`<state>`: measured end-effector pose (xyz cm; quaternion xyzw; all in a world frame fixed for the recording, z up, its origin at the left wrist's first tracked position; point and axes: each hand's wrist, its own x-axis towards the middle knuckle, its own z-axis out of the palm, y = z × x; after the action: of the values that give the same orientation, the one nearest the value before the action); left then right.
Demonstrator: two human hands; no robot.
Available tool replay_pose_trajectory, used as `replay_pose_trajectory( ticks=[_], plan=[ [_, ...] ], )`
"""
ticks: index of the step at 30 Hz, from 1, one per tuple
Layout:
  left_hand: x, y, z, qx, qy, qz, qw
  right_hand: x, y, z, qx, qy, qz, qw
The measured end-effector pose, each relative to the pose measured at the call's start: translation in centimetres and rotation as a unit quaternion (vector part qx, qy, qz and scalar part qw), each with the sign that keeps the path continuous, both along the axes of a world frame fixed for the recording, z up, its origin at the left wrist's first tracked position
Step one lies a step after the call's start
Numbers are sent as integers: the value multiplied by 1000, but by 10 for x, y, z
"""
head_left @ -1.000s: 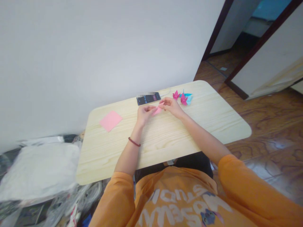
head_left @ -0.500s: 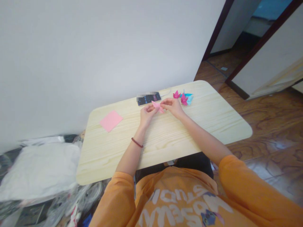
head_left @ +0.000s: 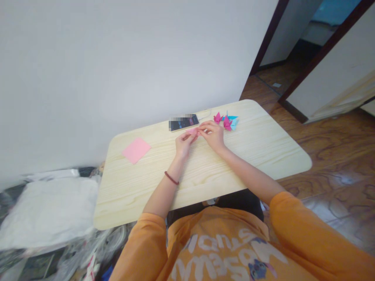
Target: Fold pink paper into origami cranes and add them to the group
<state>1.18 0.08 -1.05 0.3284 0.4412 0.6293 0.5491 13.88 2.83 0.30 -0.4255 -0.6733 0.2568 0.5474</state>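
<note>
**While Two Hands Pinch a Pink Fold**

Although the pale surface (head_left: 249, 156) fills much of the view, the left hand (head_left: 184, 142) and right hand (head_left: 215, 137) meet close together near its far edge. A flat pink sheet (head_left: 136, 150) lies well to their left, with a dark phone (head_left: 183, 122) just beyond their fingers. Pink and blue cranes (head_left: 226, 121) sit beside the right hand. Smallest is the folded pink paper (head_left: 192, 131), pinched between both hands, each grip closed on it, low at the wood.

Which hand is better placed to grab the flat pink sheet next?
Left, probably. The left hand lies nearer the flat pink sheet, on the same side of the table. The right hand would have to cross over the left. Both pinch the folded pink paper.
</note>
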Motion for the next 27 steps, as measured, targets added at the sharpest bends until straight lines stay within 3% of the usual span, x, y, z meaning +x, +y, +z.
replay_pose_trajectory(
  ticks=[7,27],
  plan=[
    [-1,-2,6,3,23,13,1000,5,7,4,8,-73,11,997],
    [-7,1,12,-57,-16,21,998,9,8,2,62,-53,118,990]
  ],
)
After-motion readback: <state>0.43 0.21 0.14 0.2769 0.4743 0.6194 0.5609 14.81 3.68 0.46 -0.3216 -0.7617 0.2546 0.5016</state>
